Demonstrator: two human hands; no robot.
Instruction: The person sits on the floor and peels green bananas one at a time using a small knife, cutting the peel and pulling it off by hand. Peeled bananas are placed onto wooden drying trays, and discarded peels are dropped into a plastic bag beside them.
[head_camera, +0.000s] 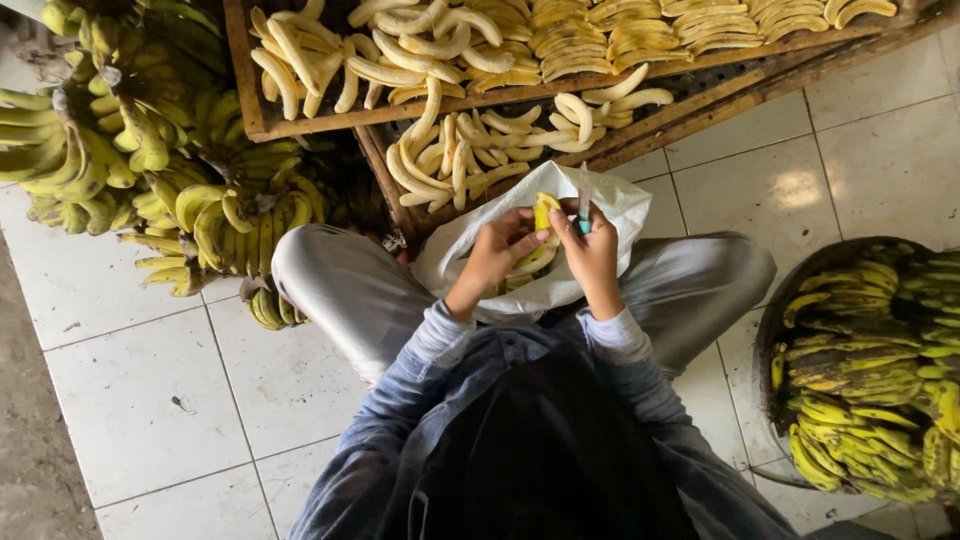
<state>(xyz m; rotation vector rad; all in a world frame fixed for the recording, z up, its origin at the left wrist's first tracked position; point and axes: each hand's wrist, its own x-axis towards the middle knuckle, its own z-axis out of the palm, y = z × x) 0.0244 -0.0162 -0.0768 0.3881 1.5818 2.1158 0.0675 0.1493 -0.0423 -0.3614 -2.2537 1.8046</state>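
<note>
I sit on a white tiled floor with a white plastic bag (620, 205) open on my lap. My left hand (500, 245) grips a yellow banana (546, 212) over the bag. My right hand (592, 250) holds a small knife with a light blue handle (584, 208) against the banana's tip. Yellow peel lies inside the bag under my hands. Both sleeves are blue denim over grey cuffs.
Wooden trays (262, 122) of peeled pale bananas (470, 150) stand just ahead. Bunches of unpeeled yellow-green bananas (150, 150) pile up at the left. A dark round basket (775, 330) full of bananas sits at the right.
</note>
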